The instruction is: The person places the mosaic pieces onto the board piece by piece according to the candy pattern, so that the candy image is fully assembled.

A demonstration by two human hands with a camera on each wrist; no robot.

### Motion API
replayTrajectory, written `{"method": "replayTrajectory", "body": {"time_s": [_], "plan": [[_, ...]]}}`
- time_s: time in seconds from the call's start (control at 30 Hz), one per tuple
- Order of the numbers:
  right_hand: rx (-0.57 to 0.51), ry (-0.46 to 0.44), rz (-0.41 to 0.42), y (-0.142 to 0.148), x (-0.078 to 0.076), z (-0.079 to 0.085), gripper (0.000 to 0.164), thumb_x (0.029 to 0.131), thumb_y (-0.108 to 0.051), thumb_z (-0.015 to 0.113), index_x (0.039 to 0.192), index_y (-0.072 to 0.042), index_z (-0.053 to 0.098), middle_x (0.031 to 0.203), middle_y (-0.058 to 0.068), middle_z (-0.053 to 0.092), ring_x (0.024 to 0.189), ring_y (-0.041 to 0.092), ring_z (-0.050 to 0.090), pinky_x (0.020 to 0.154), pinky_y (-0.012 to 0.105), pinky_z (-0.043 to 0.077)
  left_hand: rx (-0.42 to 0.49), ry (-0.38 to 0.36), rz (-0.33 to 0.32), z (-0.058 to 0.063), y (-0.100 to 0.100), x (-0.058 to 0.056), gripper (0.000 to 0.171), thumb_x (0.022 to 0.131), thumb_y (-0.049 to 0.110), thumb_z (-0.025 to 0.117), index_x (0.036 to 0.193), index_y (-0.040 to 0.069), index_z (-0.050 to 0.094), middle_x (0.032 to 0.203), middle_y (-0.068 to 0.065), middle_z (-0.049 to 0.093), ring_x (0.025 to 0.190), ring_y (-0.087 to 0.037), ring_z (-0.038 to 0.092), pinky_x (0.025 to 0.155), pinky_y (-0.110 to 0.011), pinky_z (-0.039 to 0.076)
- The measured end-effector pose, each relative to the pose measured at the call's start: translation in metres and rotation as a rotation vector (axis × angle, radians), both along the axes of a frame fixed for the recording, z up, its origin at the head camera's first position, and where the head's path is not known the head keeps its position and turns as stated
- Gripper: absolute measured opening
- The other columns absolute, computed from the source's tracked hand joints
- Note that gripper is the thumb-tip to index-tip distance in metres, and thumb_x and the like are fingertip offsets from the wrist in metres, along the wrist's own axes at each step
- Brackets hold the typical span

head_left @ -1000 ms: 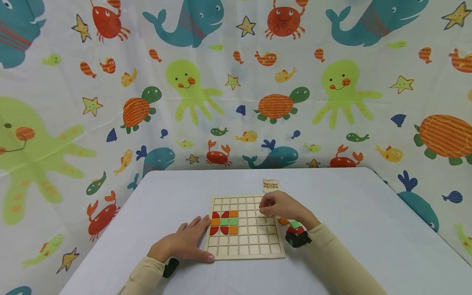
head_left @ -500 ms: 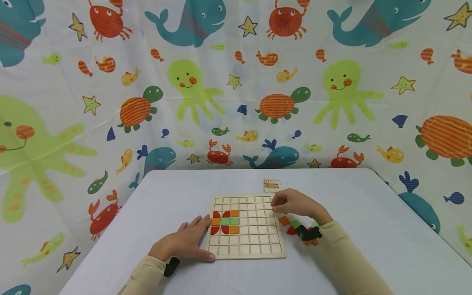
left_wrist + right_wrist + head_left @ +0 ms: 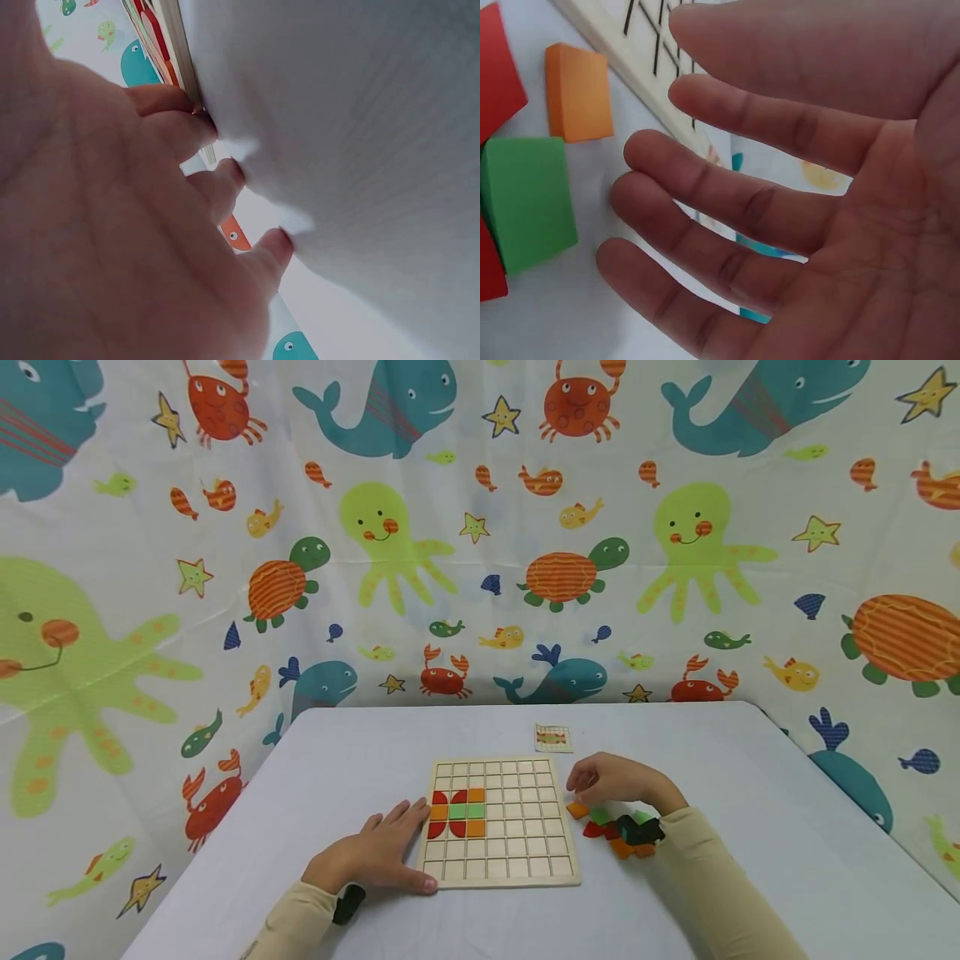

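Observation:
A wooden grid board (image 3: pixel 517 843) lies on the white table, with red, orange and green tiles (image 3: pixel 457 811) set in its left cells. My left hand (image 3: pixel 378 852) rests with spread fingers along the board's left edge; the left wrist view shows its fingertips on the table beside the board. Off the board's right side, my right hand (image 3: pixel 618 779) hovers near an orange tile (image 3: pixel 579 94) and a green tile (image 3: pixel 531 202). Its fingers (image 3: pixel 727 180) are relaxed and hold nothing in the right wrist view.
More loose red, orange and green tiles (image 3: pixel 622 847) lie in a pile right of the board, partly hidden by the right wrist's black band (image 3: pixel 639 830). A small pattern card (image 3: pixel 553 738) lies behind the board. A sea-animal curtain (image 3: pixel 480 568) hangs behind the table.
My right hand has moved right, from over the board's right cells to beside the loose tiles, uncovering the board's right edge. My left hand has stayed in place.

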State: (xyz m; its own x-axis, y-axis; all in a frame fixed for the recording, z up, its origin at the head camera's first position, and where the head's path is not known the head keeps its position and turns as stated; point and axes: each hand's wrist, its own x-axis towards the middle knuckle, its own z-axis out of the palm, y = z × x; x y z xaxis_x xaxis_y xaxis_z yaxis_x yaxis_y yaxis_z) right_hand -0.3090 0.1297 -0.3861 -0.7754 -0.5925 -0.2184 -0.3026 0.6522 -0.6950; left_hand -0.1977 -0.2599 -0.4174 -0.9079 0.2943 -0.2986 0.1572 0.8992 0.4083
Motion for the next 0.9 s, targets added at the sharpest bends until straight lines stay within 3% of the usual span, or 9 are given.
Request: {"method": "replayTrajectory", "body": {"time_s": [0.6, 0.9], "plan": [[0.088, 0.06, 0.049, -0.011, 0.0, -0.015, 0.022, 0.085, 0.004, 0.082, 0.097, -0.01, 0.071, 0.088, 0.002, 0.058, 0.086, 0.02, 0.053, 0.074, 0.033, 0.048, -0.005, -0.005, 0.009, -0.001, 0.001, 0.0, 0.12, 0.076, 0.059, 0.091, 0.168, 0.007, 0.033, 0.174, -0.014, 0.029, 0.161, -0.041, 0.018, 0.125, -0.07, 0.013], [0.147, 0.063, 0.014, -0.014, 0.0, -0.015, 0.025, 0.083, 0.0, 0.086, 0.096, -0.012, 0.069, 0.089, 0.003, 0.056, 0.089, 0.02, 0.053, 0.074, 0.032, 0.047, -0.005, 0.006, -0.015, 0.001, 0.0, 0.001, 0.118, 0.079, 0.057, 0.091, 0.168, 0.005, 0.032, 0.174, -0.014, 0.028, 0.161, -0.04, 0.017, 0.125, -0.069, 0.014]]}}
